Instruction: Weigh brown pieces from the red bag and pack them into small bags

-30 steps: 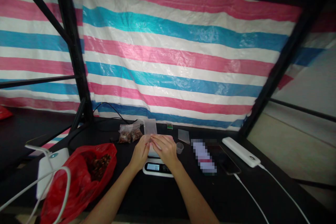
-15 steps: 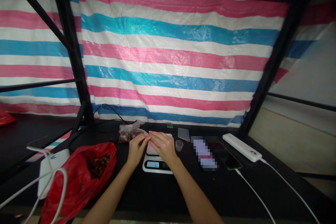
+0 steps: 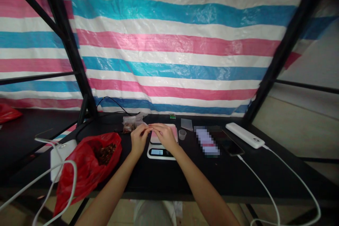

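Note:
Over a white kitchen scale with a pinkish plate, my left hand and my right hand meet at the fingertips. Both hands are closed in a pinch; whatever they hold is too small or hidden to name. The scale's lit display seems to read zero. Just behind my left hand lies a clear plastic bag with brownish pieces in it. A small clear plastic cup stands to the right of the scale. Left of my left forearm, a red plastic bag gapes around small brown pieces.
Behind the cup are a flat clear sachet and several green batteries. To the right lie a blurred-out phone, a dark phone and a white power bank, with white cables. A white device with looping cables sits at left.
The view has tilted down, so the table's front edge and my legs show. My hands stay pinched together over the scale, with slightly more of its plate uncovered.

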`<state>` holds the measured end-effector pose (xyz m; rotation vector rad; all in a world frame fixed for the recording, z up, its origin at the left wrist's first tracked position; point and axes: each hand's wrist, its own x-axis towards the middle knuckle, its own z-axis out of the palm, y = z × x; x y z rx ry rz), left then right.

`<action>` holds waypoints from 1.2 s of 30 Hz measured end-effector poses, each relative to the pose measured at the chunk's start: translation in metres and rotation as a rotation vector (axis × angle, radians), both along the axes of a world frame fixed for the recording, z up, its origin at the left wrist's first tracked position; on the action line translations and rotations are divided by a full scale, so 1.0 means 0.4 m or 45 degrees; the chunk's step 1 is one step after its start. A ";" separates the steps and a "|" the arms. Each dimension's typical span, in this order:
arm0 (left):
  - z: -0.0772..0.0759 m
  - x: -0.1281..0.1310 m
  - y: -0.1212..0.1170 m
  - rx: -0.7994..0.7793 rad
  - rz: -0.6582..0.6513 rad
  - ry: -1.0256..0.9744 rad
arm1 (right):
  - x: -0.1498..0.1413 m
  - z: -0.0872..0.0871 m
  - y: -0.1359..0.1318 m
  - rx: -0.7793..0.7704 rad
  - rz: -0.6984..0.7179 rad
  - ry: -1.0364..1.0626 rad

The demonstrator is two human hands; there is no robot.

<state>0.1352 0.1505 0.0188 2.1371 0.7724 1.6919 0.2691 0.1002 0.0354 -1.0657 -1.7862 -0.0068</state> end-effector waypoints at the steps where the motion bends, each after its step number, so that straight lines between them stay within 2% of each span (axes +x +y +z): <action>1: -0.001 0.001 0.001 -0.005 0.005 0.011 | 0.000 -0.001 0.000 0.001 -0.012 -0.008; 9: -0.021 0.006 0.006 0.065 0.005 0.259 | 0.009 -0.019 -0.002 0.171 -0.199 -0.231; 13: -0.031 0.010 0.006 0.118 0.046 0.358 | 0.022 -0.016 -0.002 0.212 -0.256 -0.422; 17: -0.032 0.014 0.006 0.125 0.069 0.409 | 0.024 -0.015 -0.004 0.225 -0.274 -0.506; 21: -0.027 0.018 0.001 0.161 0.087 0.398 | 0.027 -0.018 0.001 0.146 -0.308 -0.388; 25: -0.019 0.019 -0.011 0.237 0.134 0.428 | 0.051 -0.015 0.015 0.112 -0.403 -0.027; 27: -0.013 0.020 -0.018 0.202 0.198 0.443 | 0.057 -0.012 0.019 0.080 -0.415 0.102; 32: -0.002 0.018 -0.018 -0.035 0.290 0.409 | 0.023 -0.016 0.014 -0.019 -0.235 -0.008; 36: -0.007 0.022 -0.009 -0.108 0.175 0.368 | 0.007 -0.019 0.008 -0.040 -0.177 -0.009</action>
